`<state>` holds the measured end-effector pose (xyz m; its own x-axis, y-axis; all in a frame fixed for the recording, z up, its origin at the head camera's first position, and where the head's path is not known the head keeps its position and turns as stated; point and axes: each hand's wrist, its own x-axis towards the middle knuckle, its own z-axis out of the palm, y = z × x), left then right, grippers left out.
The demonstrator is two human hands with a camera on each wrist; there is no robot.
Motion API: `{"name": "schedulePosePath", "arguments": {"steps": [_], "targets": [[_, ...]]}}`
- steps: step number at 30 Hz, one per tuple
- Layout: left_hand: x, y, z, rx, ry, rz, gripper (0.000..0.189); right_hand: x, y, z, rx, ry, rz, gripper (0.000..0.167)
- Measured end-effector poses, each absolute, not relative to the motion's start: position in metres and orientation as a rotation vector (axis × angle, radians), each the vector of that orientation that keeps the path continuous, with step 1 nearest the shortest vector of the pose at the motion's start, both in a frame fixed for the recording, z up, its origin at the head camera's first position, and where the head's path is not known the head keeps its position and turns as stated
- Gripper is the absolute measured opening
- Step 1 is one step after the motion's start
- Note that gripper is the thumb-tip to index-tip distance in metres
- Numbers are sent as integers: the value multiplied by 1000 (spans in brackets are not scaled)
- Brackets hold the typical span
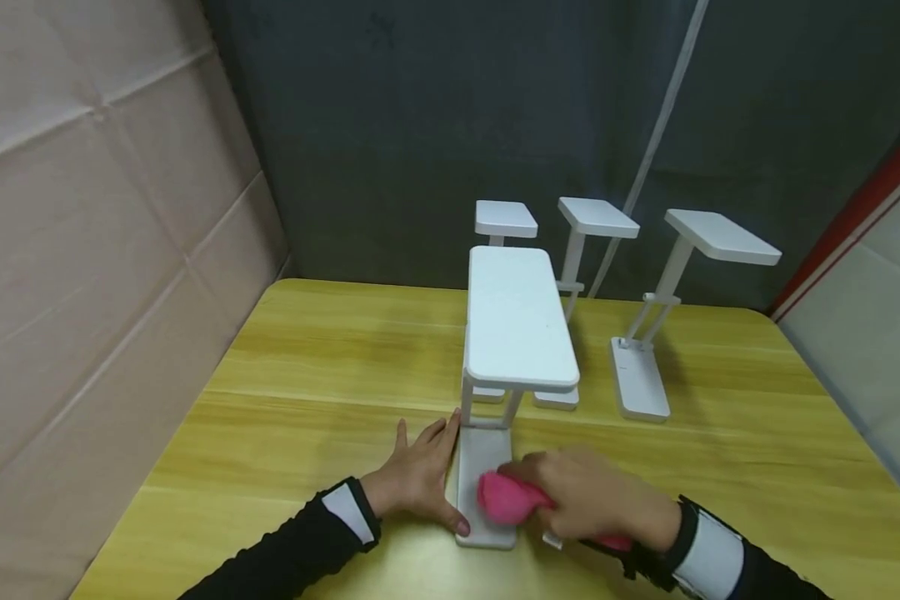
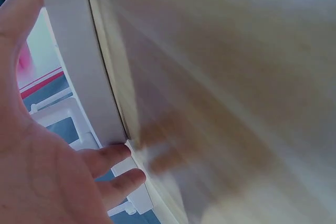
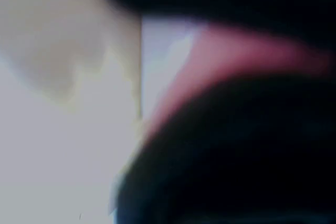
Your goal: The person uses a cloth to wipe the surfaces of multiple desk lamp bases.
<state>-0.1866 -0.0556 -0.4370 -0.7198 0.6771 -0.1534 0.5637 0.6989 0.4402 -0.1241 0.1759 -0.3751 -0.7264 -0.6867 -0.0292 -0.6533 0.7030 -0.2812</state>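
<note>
A white folding stand [image 1: 521, 321] with a flat rectangular top and a long base stands before me in the head view. My left hand [image 1: 418, 477] rests along the left side of its base [image 1: 483, 454], fingers straight and spread, thumb at the front corner. In the left wrist view, fingertips [image 2: 123, 182] reach along the stand's edge [image 2: 86, 61]. My right hand [image 1: 596, 496] grips a bunched pink cloth [image 1: 504, 498] and holds it on the front part of the base. The right wrist view is blurred; it shows pink cloth [image 3: 231, 51] between dark shapes.
Behind the stand are three similar white stands, at the back [image 1: 504, 218], the back right [image 1: 598, 218] and farther right [image 1: 720, 237]. The wooden table [image 1: 330, 367] meets a dark curtain [image 1: 390, 150] at the back, with a pale draped wall [image 1: 120, 275] on the left.
</note>
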Motion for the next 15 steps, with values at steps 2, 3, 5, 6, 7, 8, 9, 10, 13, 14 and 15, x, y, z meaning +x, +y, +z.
{"name": "schedulePosePath", "arguments": {"steps": [2, 3, 5, 6, 7, 8, 9, 10, 13, 14, 15], "targets": [[-186, -55, -437, 974, 2596, 526, 144, -134, 176, -381, -1034, 2962, -238, 52], [-186, -55, -438, 972, 2592, 526, 144, -139, 176, -386, -1004, 3035, -170, 52], [-184, -55, -438, 971, 2585, 524, 144, -145, 175, -399, -959, 3144, -56, 51], [-183, -55, -438, 973, 2585, 522, 144, -146, 174, -404, -944, 3172, -26, 50], [-183, -55, -438, 975, 2584, 523, 144, -146, 175, -409, -932, 3190, -4, 49], [-183, -55, -438, 976, 2583, 526, 144, -146, 175, -412, -929, 3194, -4, 49], [-183, -55, -438, 977, 2584, 529, 144, -145, 175, -413, -919, 3186, -17, 49], [-183, -54, -437, 976, 2584, 535, 145, -143, 175, -413, -920, 3176, -30, 49], [-185, -54, -436, 968, 2578, 553, 146, -135, 177, -409, -953, 3118, -65, 49], [-186, -54, -436, 966, 2578, 556, 146, -132, 177, -407, -964, 3094, -83, 50], [-187, -54, -435, 966, 2578, 559, 146, -128, 178, -406, -971, 3069, -105, 49]]}}
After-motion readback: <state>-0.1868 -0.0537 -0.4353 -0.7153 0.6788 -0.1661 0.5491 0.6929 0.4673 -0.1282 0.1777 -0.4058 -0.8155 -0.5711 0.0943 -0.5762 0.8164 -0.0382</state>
